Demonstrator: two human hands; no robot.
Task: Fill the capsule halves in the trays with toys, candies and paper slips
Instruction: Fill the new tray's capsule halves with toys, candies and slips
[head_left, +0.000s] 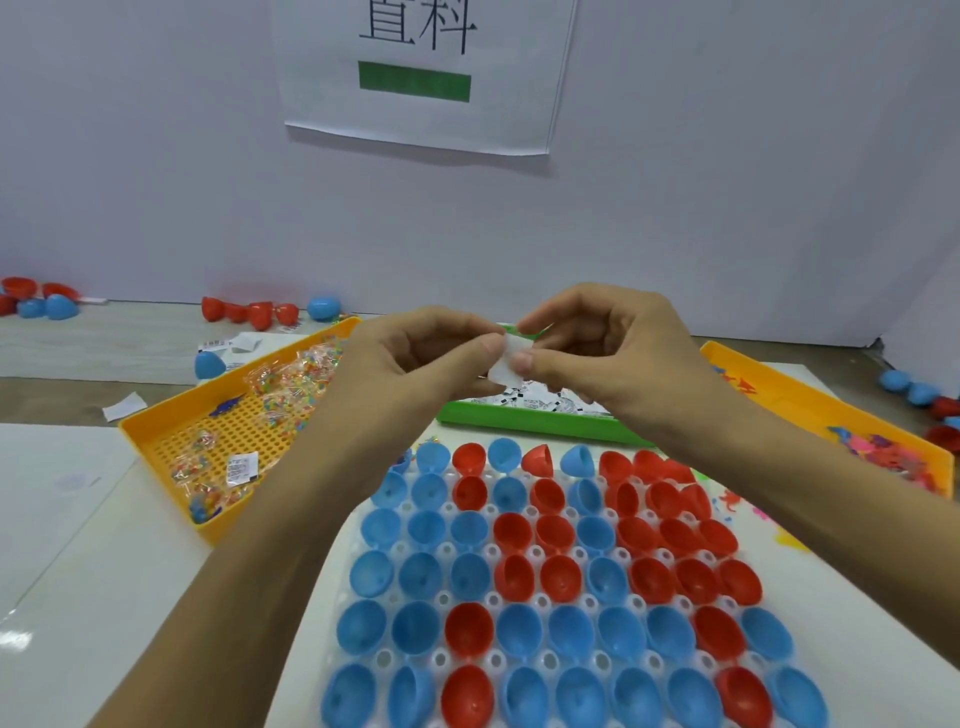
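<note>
My left hand (431, 353) and my right hand (597, 348) meet above the green tray (540, 423), and together they pinch a small white paper slip (503, 361) between thumbs and fingers. More printed slips (535, 401) lie in that green tray. Below my hands a clear holder tray (441, 597) carries rows of open blue capsule halves (423, 577) and red capsule halves (558, 574); those I can see into look empty. Candy packets (291, 379) fill the left yellow tray (171, 441). Small coloured toys (883, 449) lie in the right yellow tray (779, 395).
Loose red and blue capsule halves (249, 312) lie along the wall at the back, with others at far left (36, 304) and far right (930, 400). A paper sign (421, 73) hangs on the white partition. Stray slips (124, 405) sit on the table at left.
</note>
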